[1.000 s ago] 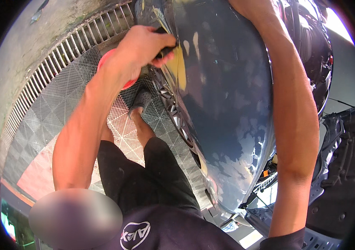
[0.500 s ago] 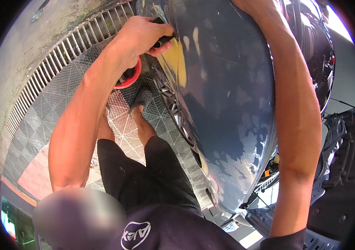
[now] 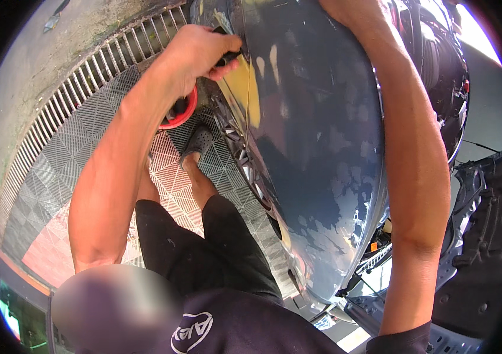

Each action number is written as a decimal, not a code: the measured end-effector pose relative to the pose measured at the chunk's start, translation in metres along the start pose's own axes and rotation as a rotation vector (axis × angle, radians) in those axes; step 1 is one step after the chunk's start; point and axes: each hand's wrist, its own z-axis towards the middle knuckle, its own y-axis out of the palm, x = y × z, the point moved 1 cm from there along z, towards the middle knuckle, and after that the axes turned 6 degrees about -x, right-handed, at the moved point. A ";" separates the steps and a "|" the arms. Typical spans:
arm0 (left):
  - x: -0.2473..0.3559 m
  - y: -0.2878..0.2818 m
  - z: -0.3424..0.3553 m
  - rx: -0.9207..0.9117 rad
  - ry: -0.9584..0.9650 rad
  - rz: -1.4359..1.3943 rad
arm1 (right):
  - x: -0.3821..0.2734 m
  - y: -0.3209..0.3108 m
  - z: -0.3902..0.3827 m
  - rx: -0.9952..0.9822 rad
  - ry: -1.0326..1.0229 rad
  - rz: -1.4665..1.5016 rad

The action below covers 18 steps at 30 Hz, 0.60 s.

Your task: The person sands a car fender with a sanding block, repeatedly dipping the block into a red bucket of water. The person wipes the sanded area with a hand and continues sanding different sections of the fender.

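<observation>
My left hand is closed round a small black block, held at the left edge of a grey car body panel. A yellow filler patch lies just below the block, with smaller pale patches on the panel beside it. The panel's surface is dull and blotchy, with bare-looking lighter areas toward its near end. My right arm stretches up along the panel's right side, and my right hand is at the top edge of the picture over the panel. Its fingers are cut off from view.
A red bucket with dark contents stands on the ribbed floor tiles below my left wrist. A metal drain grate curves along a concrete edge at left. The open engine bay and dark trim parts lie at right.
My left hand has shifted slightly left and down with the black block. My right hand has moved a little to the left, and the whole view has shifted slightly.
</observation>
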 end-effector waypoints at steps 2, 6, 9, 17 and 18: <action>0.002 0.009 -0.019 -0.056 -0.017 0.037 | -0.005 -0.004 0.001 -0.066 0.055 0.007; -0.001 -0.005 0.002 0.033 0.024 -0.044 | -0.005 -0.004 0.001 -0.060 -0.007 0.052; -0.005 0.011 -0.018 0.012 -0.001 -0.090 | -0.016 -0.009 -0.004 -0.075 0.044 -0.052; -0.022 0.008 -0.008 0.016 0.006 -0.343 | -0.015 -0.011 -0.002 -0.084 0.130 -0.021; -0.028 0.007 -0.008 -0.012 -0.011 -0.382 | -0.019 -0.011 -0.003 -0.091 0.153 -0.014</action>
